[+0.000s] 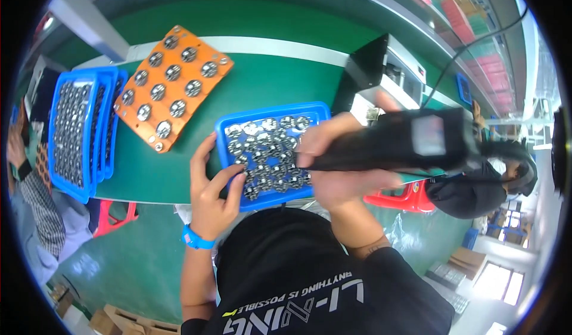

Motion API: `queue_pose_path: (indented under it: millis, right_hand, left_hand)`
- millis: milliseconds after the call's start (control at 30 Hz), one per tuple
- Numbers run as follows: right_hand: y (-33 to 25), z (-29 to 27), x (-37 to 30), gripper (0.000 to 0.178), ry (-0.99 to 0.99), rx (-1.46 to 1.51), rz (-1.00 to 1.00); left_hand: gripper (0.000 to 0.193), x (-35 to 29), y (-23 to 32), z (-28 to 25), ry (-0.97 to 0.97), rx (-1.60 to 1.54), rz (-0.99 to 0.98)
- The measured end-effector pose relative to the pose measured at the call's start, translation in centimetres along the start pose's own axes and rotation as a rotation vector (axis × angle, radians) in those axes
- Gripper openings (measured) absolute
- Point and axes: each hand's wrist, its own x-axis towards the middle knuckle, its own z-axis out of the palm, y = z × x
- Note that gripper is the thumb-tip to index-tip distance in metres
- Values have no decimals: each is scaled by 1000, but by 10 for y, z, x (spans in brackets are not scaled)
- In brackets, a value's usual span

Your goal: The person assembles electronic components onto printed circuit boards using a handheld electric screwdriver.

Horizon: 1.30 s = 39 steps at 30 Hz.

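Observation:
A blue tray (326,112) filled with several shiny round metal parts (271,150) lies on the green table in front of me. My left hand (213,195), with a blue band at its wrist, grips the tray's near left rim. Two of its fingertips reach over the edge beside the metal parts, and another finger lies along the outside. My right hand (342,186) is closed around a long black handheld power tool (381,141) above the tray's right side. Motion blurs this hand and the tool, and the tool's working tip cannot be made out.
An orange plate (156,107) bearing rows of round metal parts lies at the far left. Stacked blue trays (89,183) of parts stand farther left. A white-and-black box-like device (405,76) sits behind the tool, near a hanging cable (459,52). Other people work at both sides.

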Motion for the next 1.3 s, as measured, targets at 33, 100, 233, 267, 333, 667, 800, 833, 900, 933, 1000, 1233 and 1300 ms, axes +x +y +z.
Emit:
queue_pose_path:
  millis: [33,100,233,267,333,667,800,833,900,933,1000,1233,1300]
  right_hand:
    - [-7,-16,7,100,84,0,-102]
    - [-17,-49,23,95,205,4,-242]
    - [-18,-107,48,78,350,-122,-318]
    - [-15,-116,52,75,365,-173,-339]
    - [-6,-125,54,72,383,-160,-369]
    - [4,-125,51,67,293,-120,-227]
    - [10,-105,31,74,224,78,9]
    - [9,-91,24,76,198,119,0]
    - [8,-60,11,82,119,236,5]
    - [11,-43,6,83,107,283,6]
    - [16,-9,-5,86,32,313,40]
    - [39,43,-21,88,-158,243,137]
    - [43,44,-23,87,-215,219,167]
  left_hand:
    - [11,1,1,-1,-13,11,19]
    - [11,6,4,-5,-37,18,46]
    - [14,13,0,-7,-122,115,105]
    - [15,14,-4,-6,-144,126,139]
    - [16,13,-8,-4,-143,102,139]
    - [24,10,-12,-8,-93,-47,120]
    - [31,11,-16,-8,-87,-127,123]
    - [34,11,-18,-8,-95,-128,137]
    - [37,12,-18,-8,-89,-158,142]
    - [38,12,-18,-9,-87,-171,143]
    - [35,9,-20,-10,-86,-148,130]
    - [33,8,-19,-9,-41,-18,147]
    - [30,9,-16,-10,-5,21,171]
